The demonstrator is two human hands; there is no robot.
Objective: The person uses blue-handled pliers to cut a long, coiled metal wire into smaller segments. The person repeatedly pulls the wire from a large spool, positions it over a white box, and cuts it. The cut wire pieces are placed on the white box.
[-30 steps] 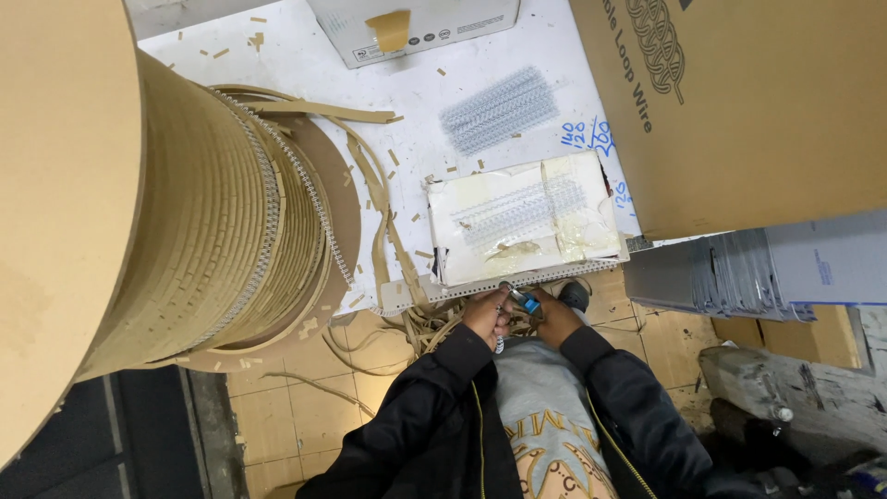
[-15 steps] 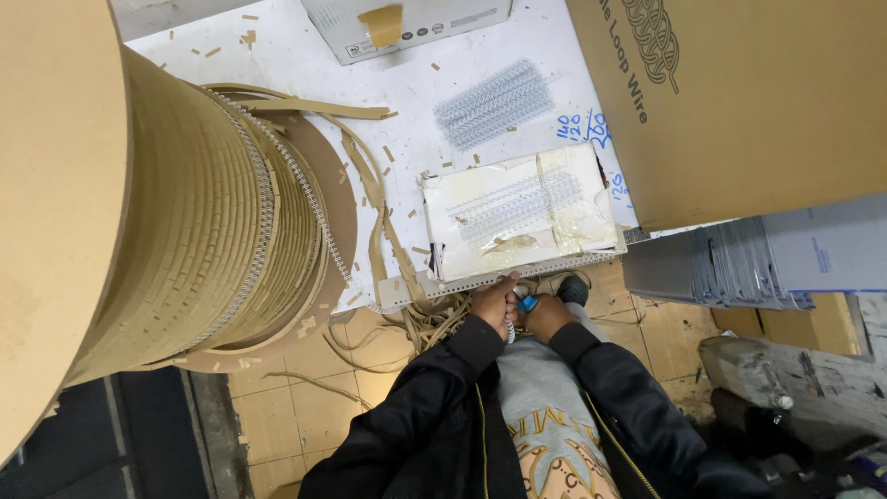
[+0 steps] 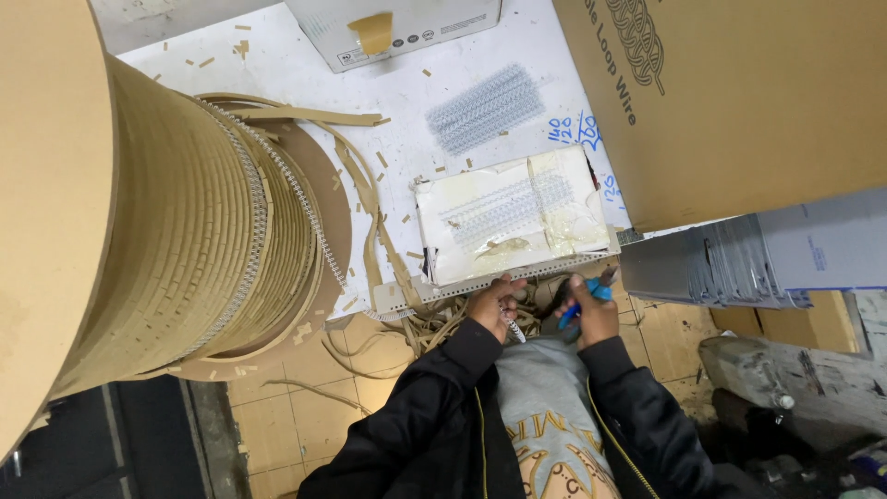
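My left hand pinches a strip of silver loop wire just below the table edge. My right hand grips a blue-handled cutting tool close beside it, near the wire. Both hands sit in front of a worn flat box with wire combs lying on top. A huge cardboard spool wound with loop wire and brown paper strip fills the left side. Its wire strand runs down toward my hands.
A pile of cut wire combs lies on the white table. A white carton stands at the back and a large brown carton at the right. Grey stacked sheets lie under it. Paper strips litter the tiled floor.
The view has shifted slightly. My hands stay together at the table edge, with the cutting tool still next to the wire.
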